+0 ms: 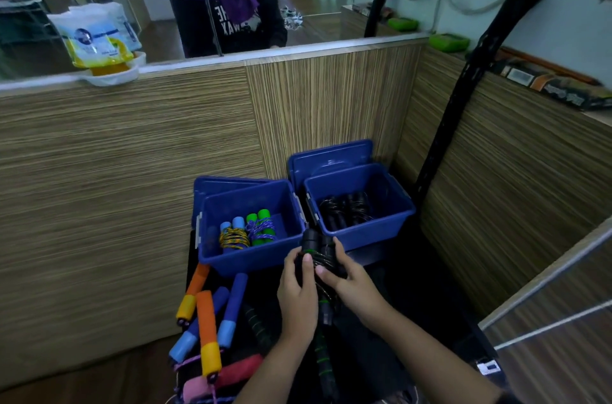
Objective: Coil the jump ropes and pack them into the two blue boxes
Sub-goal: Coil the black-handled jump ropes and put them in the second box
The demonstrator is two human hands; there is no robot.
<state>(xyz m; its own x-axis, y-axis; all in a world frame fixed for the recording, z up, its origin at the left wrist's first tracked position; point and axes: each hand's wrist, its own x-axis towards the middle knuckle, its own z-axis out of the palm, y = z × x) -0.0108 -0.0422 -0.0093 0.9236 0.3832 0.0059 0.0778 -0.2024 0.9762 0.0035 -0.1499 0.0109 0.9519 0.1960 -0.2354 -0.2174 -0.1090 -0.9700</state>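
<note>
My left hand point(298, 291) and my right hand point(344, 274) together grip a coiled black jump rope point(316, 249) with green-ringed handles, just in front of the gap between two blue boxes. The left blue box point(212, 258) holds two coiled ropes, one with light blue handles point(233, 233) and one with green handles point(261, 226). The right blue box point(400, 205) holds coiled black ropes point(346, 208). Loose ropes with orange-yellow handles point(207, 327), blue handles point(233, 311) and pink handles point(222, 377) lie to the left of my arms.
Two blue lids point(329, 155) lean behind the boxes against a striped wooden wall point(132, 171). More black handles point(323, 354) lie on the dark surface below my hands. A person stands beyond the glass at the back. A black pole point(463, 95) rises at right.
</note>
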